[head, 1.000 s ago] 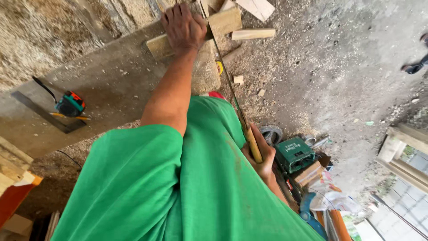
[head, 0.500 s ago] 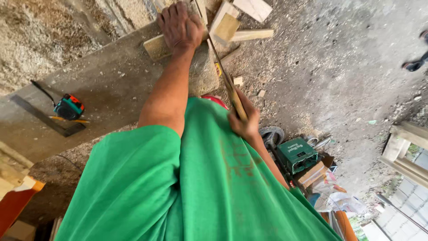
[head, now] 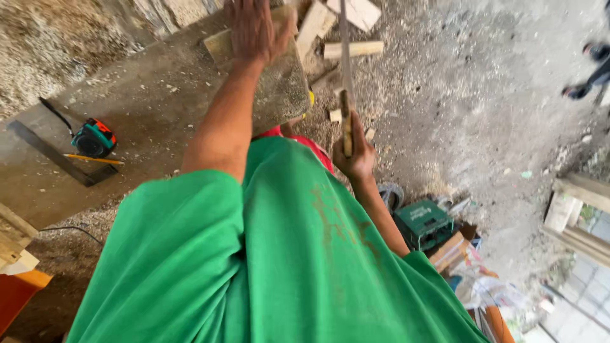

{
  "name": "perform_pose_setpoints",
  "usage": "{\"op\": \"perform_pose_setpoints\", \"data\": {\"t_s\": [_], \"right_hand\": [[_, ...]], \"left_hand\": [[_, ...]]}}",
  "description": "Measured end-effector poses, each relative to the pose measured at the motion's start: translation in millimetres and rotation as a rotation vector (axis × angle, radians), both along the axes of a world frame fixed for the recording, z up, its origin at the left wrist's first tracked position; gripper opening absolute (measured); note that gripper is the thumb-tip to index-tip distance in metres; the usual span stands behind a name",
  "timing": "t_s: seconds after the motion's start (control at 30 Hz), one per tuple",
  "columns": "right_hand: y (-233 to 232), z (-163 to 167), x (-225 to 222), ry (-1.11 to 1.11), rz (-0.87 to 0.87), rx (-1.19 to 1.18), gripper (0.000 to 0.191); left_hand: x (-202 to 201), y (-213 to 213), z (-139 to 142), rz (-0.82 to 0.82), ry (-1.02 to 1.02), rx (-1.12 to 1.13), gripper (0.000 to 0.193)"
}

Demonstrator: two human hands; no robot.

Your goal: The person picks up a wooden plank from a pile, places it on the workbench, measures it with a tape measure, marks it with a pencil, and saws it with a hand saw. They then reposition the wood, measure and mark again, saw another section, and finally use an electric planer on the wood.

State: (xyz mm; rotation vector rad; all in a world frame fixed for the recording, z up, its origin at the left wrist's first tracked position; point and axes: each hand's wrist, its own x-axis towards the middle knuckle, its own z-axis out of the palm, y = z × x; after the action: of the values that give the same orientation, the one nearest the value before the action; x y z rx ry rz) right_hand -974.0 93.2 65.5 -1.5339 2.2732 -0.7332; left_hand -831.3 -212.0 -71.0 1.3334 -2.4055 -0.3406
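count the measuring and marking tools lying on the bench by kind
tape measure: 1
pencil: 1
metal square: 1
total: 3

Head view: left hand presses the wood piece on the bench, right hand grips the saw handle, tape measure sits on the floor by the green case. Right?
Not quite. In the head view the tape measure lies on the bench, beside the metal square and pencil, not by the green case. The rest holds: left hand presses the wood piece; right hand grips the saw handle.
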Motion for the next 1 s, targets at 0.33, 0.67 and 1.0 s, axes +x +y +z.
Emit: {"op": "perform_pose_setpoints", "data": {"t_s": [0.33,0.67,1.0], "right_hand": [[-93,-49,59,0.071,0.457,0.015,0.087],[-101,-52,135,0.215,1.007,-0.123,0.077],[-91,13,332,-0.113,1.394,-0.061,0.041]], "left_hand": [[138,47,33,0.422,0.004,0.348,0.085],[228,188,75,1.065,0.611,0.434,0.093],[363,299,118,1.453,0.851,0.112,0.068]]}}
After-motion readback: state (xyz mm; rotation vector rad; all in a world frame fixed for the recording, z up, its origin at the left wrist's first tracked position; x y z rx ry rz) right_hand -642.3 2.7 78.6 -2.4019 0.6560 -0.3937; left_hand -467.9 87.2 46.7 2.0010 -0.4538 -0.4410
